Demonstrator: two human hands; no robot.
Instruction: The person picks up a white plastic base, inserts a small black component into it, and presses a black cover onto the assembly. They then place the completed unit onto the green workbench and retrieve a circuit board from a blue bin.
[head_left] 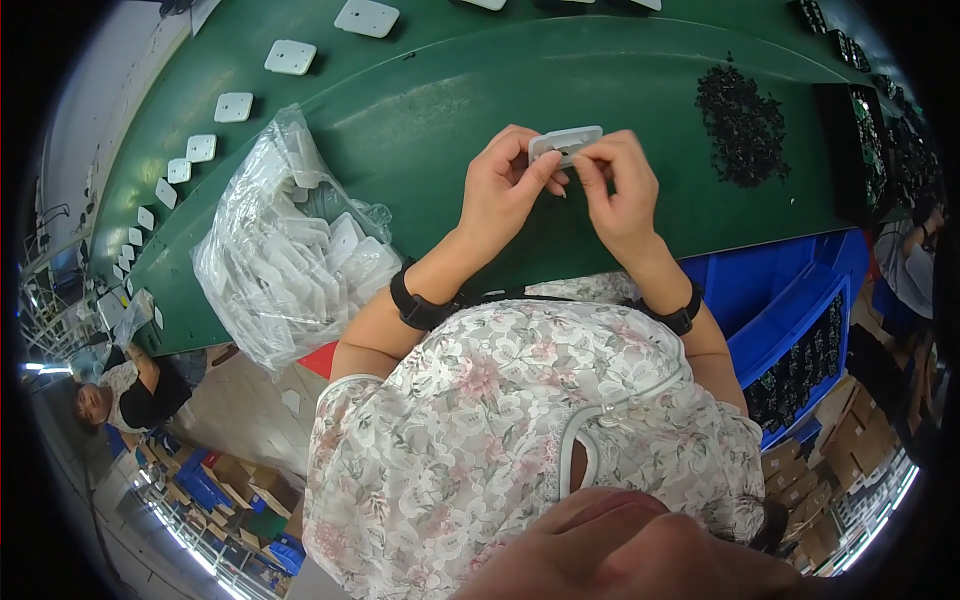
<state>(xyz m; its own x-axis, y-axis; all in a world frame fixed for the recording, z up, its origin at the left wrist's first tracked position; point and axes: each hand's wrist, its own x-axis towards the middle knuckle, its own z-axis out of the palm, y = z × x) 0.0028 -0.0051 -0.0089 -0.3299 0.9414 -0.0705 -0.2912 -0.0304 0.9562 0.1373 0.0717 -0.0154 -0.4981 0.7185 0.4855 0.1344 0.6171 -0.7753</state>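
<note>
between bag (285,240) and black pile (742,128), fingers (538,176) hold casing (570,137)

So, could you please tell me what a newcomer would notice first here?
Probably the pale plastic piece, held in the left hand with the right hand at it, over the green table. Then the clear bag of white parts at left and the heap of small black pieces at right.
</note>
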